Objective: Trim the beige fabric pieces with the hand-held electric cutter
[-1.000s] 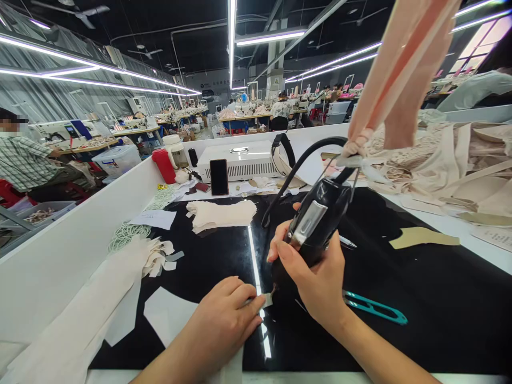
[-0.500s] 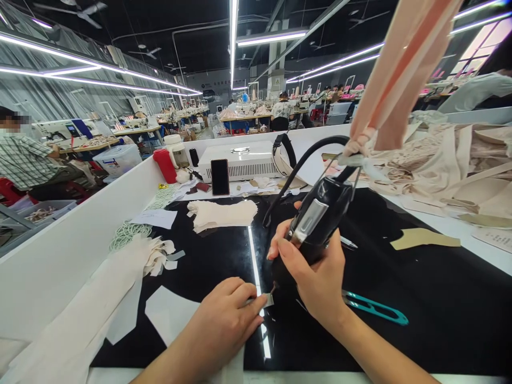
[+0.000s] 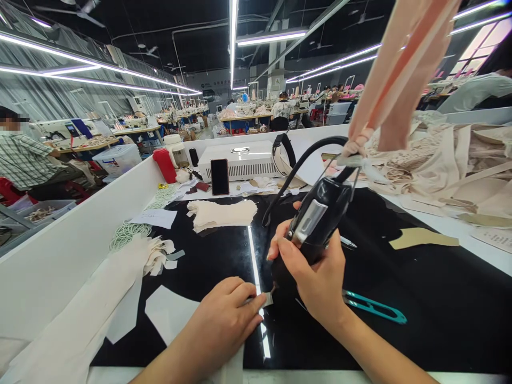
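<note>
My right hand (image 3: 316, 277) is wrapped around a black corded handheld power tool (image 3: 320, 213) with a silver plate on its side. The tool hangs from knotted pink fabric strips (image 3: 396, 80), and its thin tip points down at the mat. My left hand (image 3: 230, 314) rests low on the black mat (image 3: 384, 352), fingers closed on a small greyish piece (image 3: 269, 299) that pokes out past the fingertips. The tool's tip is at this piece; whether they touch I cannot tell. Teal thread snips (image 3: 378, 308) lie partly behind my right wrist.
Cream fabric strips (image 3: 88, 298) and a white paper piece (image 3: 170, 309) lie on the left. Farther back are a cream fabric stack (image 3: 224, 213), a phone (image 3: 220, 177) and a white vented box (image 3: 244, 160). A beige pattern piece (image 3: 424, 238) and a fabric heap (image 3: 452, 170) are right.
</note>
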`<state>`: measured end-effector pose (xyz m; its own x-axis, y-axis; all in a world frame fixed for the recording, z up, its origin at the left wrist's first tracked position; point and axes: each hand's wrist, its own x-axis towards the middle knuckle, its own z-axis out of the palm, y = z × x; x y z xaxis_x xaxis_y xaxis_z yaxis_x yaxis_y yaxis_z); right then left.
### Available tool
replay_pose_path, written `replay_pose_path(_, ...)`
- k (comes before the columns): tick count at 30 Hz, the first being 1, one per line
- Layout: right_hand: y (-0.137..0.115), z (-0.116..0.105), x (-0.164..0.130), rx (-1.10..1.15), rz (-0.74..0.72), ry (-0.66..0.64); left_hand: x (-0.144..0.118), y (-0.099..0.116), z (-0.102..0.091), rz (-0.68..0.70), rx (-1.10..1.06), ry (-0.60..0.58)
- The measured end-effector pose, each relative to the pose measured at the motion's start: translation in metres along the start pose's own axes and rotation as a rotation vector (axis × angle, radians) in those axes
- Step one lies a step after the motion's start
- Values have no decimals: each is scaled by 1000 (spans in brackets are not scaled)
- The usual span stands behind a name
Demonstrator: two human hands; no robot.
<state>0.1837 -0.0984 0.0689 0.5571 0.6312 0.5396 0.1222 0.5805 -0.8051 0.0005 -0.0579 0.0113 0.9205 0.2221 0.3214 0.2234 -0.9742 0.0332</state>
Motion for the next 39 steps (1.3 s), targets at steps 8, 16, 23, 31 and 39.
replay_pose_path(8,-7,-2,-4,64,-17,-32,2,0,1,-15,-29,29)
replay_pose_path(16,-7,-3,-6,51,-11,-24,-3,0,-4,2,-59,90)
replay_pose_path(23,-6,-9,-10,103,6,-2,-13,3,-6,23,-53,103)
replay_pose_path(31,-3,-19,-15,111,50,-9,-19,8,-5,-29,-64,128)
replay_pose_path(39,-1,-23,-12,107,45,-36,-17,11,-4,-77,-94,129)
